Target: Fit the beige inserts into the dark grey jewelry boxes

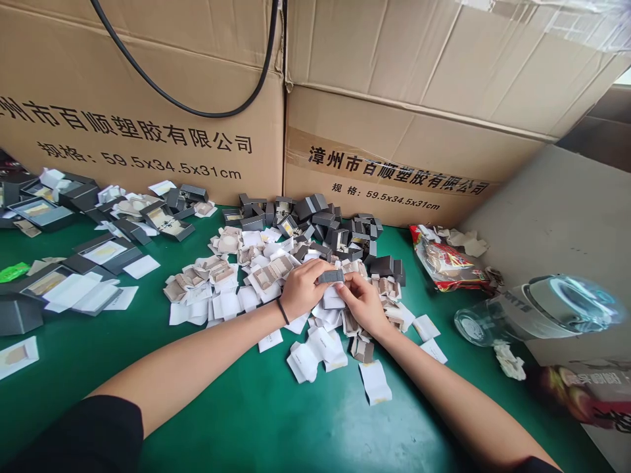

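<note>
Between my two hands is a small dark grey box (331, 276), raised over a heap of paper pieces. My left hand (306, 286), with a black band at the wrist, has its fingers closed on the box's left end. My right hand (362, 301) pinches its right end. Below and around them lie white folded cards (323, 345) and beige-grey card inserts (271, 272). Just behind the heap sits a pile of small dark grey boxes (315, 213), several of them open. The undersides of my fingers are hidden.
More dark boxes (106, 253) and papers lie at the left on the green table (236, 407). Large cardboard cartons (197, 151) wall off the back, with a black cable (211, 113) hanging before them. On the right are a red snack bag (446, 259), a clear bottle (537, 309) and crumpled tissue (509, 361).
</note>
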A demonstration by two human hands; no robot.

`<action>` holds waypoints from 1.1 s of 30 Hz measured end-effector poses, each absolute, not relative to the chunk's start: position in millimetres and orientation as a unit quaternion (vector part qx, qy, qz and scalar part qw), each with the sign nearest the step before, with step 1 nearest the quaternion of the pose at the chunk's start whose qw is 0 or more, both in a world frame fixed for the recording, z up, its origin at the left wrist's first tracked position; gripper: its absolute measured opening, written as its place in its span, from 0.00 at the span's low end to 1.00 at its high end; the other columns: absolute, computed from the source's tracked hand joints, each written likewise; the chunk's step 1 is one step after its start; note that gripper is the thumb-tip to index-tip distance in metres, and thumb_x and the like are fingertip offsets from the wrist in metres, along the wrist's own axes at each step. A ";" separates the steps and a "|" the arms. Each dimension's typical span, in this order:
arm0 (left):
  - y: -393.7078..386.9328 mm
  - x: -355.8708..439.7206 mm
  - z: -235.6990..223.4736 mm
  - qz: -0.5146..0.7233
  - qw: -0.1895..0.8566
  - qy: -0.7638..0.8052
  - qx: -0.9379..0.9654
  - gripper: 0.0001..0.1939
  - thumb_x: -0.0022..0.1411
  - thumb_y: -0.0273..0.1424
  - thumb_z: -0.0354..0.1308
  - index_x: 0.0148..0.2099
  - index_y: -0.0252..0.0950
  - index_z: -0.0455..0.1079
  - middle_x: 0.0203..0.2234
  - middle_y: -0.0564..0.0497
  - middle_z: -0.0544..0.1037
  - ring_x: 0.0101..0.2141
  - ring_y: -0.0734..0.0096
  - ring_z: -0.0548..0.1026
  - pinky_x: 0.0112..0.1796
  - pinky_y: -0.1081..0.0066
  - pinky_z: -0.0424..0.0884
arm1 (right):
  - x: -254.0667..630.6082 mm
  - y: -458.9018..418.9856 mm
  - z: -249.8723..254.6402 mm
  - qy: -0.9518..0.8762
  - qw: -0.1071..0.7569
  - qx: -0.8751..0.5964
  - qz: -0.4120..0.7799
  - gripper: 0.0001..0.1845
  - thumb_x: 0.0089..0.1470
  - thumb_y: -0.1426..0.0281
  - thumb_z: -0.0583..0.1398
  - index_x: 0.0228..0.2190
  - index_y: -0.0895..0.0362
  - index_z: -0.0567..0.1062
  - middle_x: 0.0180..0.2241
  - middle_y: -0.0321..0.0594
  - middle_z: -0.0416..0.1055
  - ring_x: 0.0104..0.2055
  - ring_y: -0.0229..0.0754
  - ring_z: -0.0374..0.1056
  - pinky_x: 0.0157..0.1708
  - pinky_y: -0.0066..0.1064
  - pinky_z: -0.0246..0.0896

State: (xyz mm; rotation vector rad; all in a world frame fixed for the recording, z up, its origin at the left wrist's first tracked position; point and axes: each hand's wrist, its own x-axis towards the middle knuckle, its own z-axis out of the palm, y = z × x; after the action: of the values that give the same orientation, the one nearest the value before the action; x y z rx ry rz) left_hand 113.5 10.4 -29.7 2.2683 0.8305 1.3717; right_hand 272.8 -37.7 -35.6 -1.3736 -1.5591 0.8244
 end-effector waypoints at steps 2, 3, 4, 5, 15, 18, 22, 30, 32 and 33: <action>11.2 113.3 -30.6 0.491 0.188 0.279 0.803 0.05 0.59 0.27 0.54 0.39 0.36 0.68 0.34 0.48 0.76 0.38 0.69 0.74 0.40 0.68 0.71 | 273.4 -37.2 -36.4 -0.627 0.444 -0.551 0.324 0.12 0.54 0.60 0.55 0.32 0.56 0.69 0.22 0.32 0.63 0.25 0.36 0.58 0.26 0.27 0.54; 11.5 113.3 -30.7 0.495 0.191 0.266 0.805 0.06 0.58 0.28 0.55 0.40 0.36 0.68 0.36 0.48 0.76 0.40 0.68 0.74 0.41 0.67 0.71 | 273.9 -36.8 -36.9 -0.627 0.451 -0.548 0.321 0.12 0.54 0.60 0.55 0.33 0.56 0.69 0.25 0.34 0.65 0.27 0.37 0.61 0.28 0.28 0.56; 11.6 113.4 -30.5 0.496 0.193 0.251 0.809 0.09 0.57 0.29 0.56 0.42 0.36 0.67 0.38 0.46 0.76 0.42 0.67 0.74 0.43 0.66 0.71 | 274.4 -36.5 -37.5 -0.627 0.462 -0.541 0.318 0.12 0.55 0.61 0.54 0.35 0.56 0.70 0.28 0.35 0.67 0.30 0.38 0.62 0.31 0.28 0.57; 11.7 113.5 -30.2 0.493 0.193 0.234 0.816 0.12 0.56 0.31 0.57 0.44 0.36 0.67 0.41 0.45 0.75 0.45 0.66 0.72 0.46 0.64 0.70 | 274.9 -36.1 -38.1 -0.626 0.475 -0.533 0.315 0.11 0.55 0.62 0.53 0.36 0.55 0.70 0.31 0.37 0.69 0.33 0.39 0.64 0.34 0.29 0.59; 14.2 115.0 -32.2 0.437 0.151 0.081 0.883 0.22 0.61 0.35 0.52 0.56 0.36 0.59 0.52 0.38 0.67 0.56 0.60 0.62 0.54 0.56 0.62 | 281.1 -35.3 -35.9 -0.616 0.538 -0.450 0.359 0.09 0.50 0.67 0.56 0.36 0.53 0.67 0.37 0.38 0.68 0.40 0.42 0.64 0.43 0.35 0.59; 13.8 114.9 -34.0 0.434 0.126 0.078 0.888 0.19 0.61 0.35 0.52 0.55 0.39 0.61 0.50 0.41 0.68 0.55 0.61 0.64 0.52 0.57 0.64 | 278.5 -37.4 -33.4 -0.591 0.556 -0.439 0.386 0.11 0.48 0.66 0.60 0.35 0.53 0.66 0.35 0.36 0.67 0.38 0.41 0.64 0.41 0.34 0.60; 11.4 114.3 -34.3 0.436 0.092 0.094 0.890 0.18 0.59 0.32 0.55 0.52 0.43 0.64 0.49 0.43 0.66 0.53 0.62 0.64 0.50 0.57 0.66 | 275.2 -37.1 -33.8 -0.562 0.592 -0.418 0.399 0.11 0.47 0.63 0.61 0.33 0.53 0.67 0.38 0.38 0.66 0.41 0.41 0.63 0.44 0.35 0.59; 9.6 111.1 -33.2 0.433 0.125 0.108 0.886 0.18 0.61 0.30 0.53 0.54 0.45 0.65 0.51 0.45 0.65 0.52 0.66 0.66 0.49 0.64 0.68 | 278.8 -42.4 -28.8 -0.562 0.547 -0.449 0.427 0.08 0.46 0.64 0.62 0.26 0.56 0.71 0.30 0.37 0.62 0.33 0.38 0.60 0.33 0.30 0.60; 9.9 111.0 -33.8 0.433 0.130 0.109 0.886 0.18 0.60 0.31 0.54 0.53 0.44 0.66 0.50 0.45 0.66 0.51 0.65 0.67 0.49 0.64 0.68 | 279.2 -42.7 -28.0 -0.570 0.535 -0.459 0.422 0.10 0.47 0.63 0.62 0.24 0.56 0.69 0.28 0.36 0.61 0.31 0.37 0.59 0.31 0.30 0.60; 10.1 111.0 -34.3 0.433 0.128 0.111 0.886 0.18 0.59 0.32 0.55 0.53 0.44 0.66 0.50 0.44 0.66 0.51 0.64 0.67 0.49 0.64 0.68 | 279.4 -42.2 -28.2 -0.575 0.528 -0.464 0.419 0.11 0.47 0.62 0.61 0.23 0.57 0.69 0.28 0.37 0.61 0.31 0.37 0.59 0.31 0.30 0.60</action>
State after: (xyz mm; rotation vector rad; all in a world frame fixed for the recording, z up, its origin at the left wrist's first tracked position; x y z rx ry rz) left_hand 111.0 10.1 -34.3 2.5754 0.3219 1.2579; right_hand 279.4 -42.2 -28.2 -1.1075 -1.3732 1.0017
